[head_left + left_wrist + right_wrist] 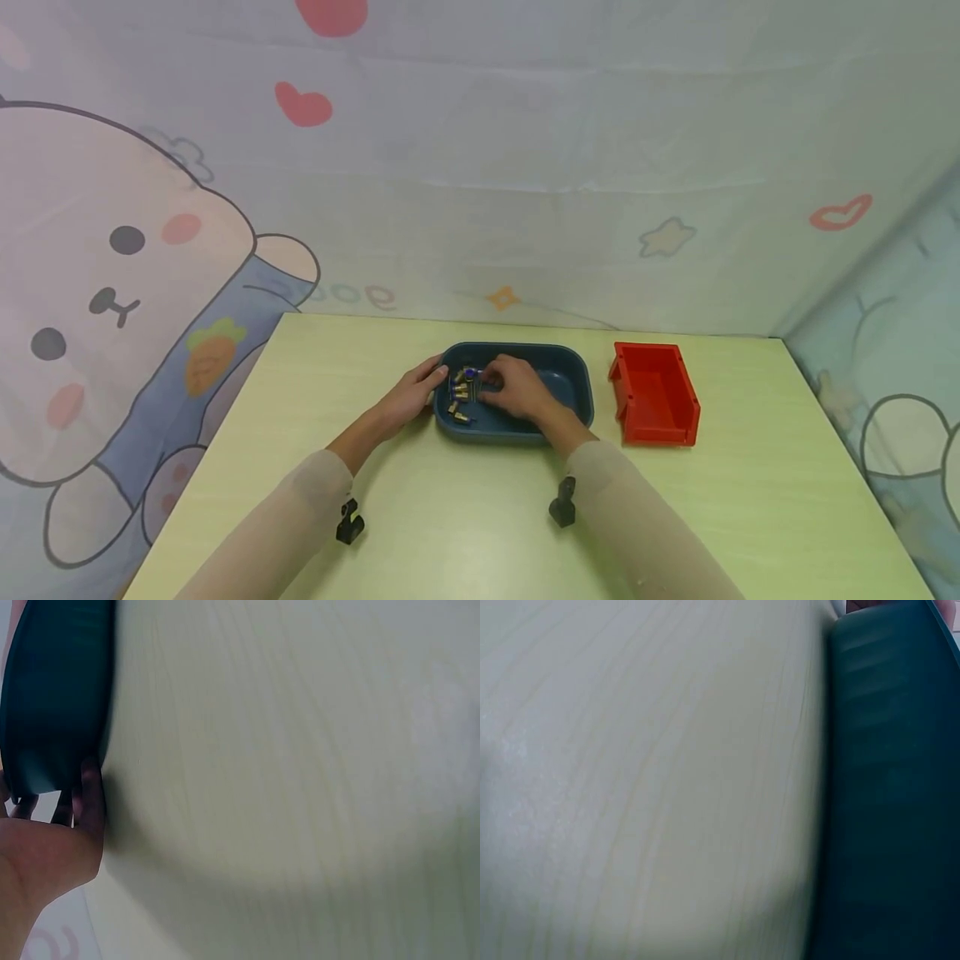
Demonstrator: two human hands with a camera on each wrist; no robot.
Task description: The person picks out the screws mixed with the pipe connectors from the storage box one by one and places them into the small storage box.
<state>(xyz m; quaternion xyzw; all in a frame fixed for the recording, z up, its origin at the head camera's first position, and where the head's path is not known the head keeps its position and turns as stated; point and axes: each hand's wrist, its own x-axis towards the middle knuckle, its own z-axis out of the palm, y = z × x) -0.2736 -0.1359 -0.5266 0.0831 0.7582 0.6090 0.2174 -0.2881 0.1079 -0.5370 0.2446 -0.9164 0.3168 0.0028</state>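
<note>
A dark blue tray [517, 435] lies on the table, with several small brass fittings [461, 392] gathered at its left end. My left hand [408, 398] grips the tray's left end, its thumb on the rim. In the left wrist view the left hand's fingers [91, 799] are against the tray's outer wall [60, 697]. Inside the tray, my right hand [517, 387] reaches down just right of the fittings. Its fingers are bent, with a gap between thumb and fingertips. The right wrist view shows mostly the tray's side [892, 780].
A red open-front bin [656, 396] stands right of the tray, a short distance apart. The pale wood-grain table [480, 517] extends around both. Behind it hangs a printed cloth [525, 167], with another cloth side at the right.
</note>
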